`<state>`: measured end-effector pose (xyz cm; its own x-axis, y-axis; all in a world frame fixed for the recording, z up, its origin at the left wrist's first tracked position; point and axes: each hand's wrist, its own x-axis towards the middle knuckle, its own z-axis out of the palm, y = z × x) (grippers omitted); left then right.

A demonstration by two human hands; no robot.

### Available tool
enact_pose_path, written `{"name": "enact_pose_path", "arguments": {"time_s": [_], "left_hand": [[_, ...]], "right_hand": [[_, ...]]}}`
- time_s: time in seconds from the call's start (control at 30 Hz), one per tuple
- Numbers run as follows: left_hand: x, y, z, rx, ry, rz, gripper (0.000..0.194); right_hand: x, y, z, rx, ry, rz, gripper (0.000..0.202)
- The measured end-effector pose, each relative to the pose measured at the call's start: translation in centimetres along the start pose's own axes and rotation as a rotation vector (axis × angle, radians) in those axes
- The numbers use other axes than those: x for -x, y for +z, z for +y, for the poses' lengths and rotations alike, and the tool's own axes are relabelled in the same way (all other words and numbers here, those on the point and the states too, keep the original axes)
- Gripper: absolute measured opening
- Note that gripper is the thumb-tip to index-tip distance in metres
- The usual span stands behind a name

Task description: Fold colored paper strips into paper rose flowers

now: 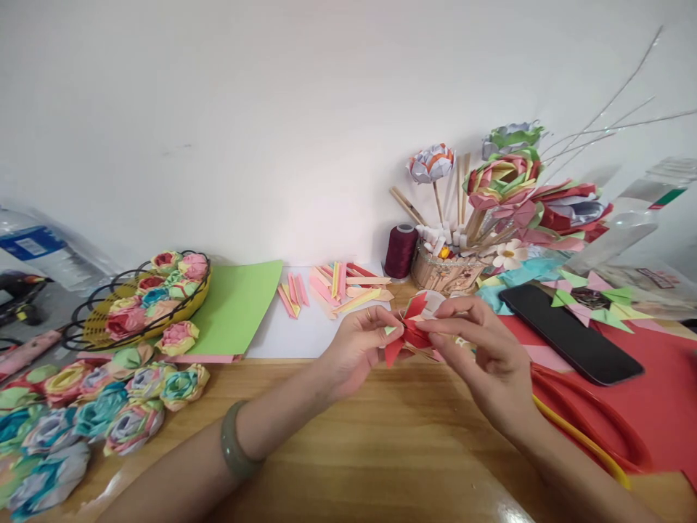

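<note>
A small bundle of folded red and green paper (393,351) is held up over the wooden table (370,450), between both hands. My left hand (362,345) pinches it from the left, a green bangle on that wrist. From the right, my right hand (479,345) has its thumb and fingertips closed on the red paper. Just behind lie folded paper strips (340,283) in pink, red and yellow on a white sheet (272,330).
Paper flowers fill a yellow basket (101,327) and the table's left side. A maroon thread spool (401,250) stands beside a wooden pot (443,274) of flowers. A black phone (569,330), red-handled scissors (599,407) and red paper (667,392) lie at right.
</note>
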<state>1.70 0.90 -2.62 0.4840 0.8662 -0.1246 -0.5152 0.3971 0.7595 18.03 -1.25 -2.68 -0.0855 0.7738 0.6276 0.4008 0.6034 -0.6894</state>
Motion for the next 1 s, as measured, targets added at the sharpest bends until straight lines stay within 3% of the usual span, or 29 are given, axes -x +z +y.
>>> {"name": "enact_pose_path", "arguments": {"time_s": [0.13, 0.33, 0.47, 0.6, 0.7, 0.83, 1.0], "left_hand": [[-0.1, 0.0, 0.4, 0.149, -0.082, -0.032, 0.013], [-0.2, -0.4, 0.3, 0.140, -0.242, -0.010, 0.010], [-0.5, -0.6, -0.3, 0.030, -0.175, -0.016, 0.009], [-0.5, -0.3, -0.6, -0.106, -0.131, 0.058, 0.014], [-0.5, -0.1, -0.5, -0.222, -0.084, 0.095, 0.014], [-0.5, -0.2, -0.6, -0.438, 0.077, 0.098, 0.012], [-0.1, -0.5, -0.9, -0.718, 0.286, 0.119, 0.021]], "right_hand": [[-0.7, -0.4, 0.2, -0.053, 0.258, 0.129, 0.013], [-1.2, 0.0, -0.3, -0.142, 0.439, -0.128, 0.018], [-0.8, 0.5, -0.5, -0.040, 0.397, -0.164, 0.020], [-0.6, 0.9, -0.5, -0.020, 0.271, -0.217, 0.018], [-0.3, 1.0, -0.4, -0.003, 0.203, -0.151, 0.012], [0.2, 1.1, -0.1, 0.058, 0.111, -0.039, 0.014], [0.5, 1.0, 0.5, 0.124, 0.041, 0.013, 0.017]]}}
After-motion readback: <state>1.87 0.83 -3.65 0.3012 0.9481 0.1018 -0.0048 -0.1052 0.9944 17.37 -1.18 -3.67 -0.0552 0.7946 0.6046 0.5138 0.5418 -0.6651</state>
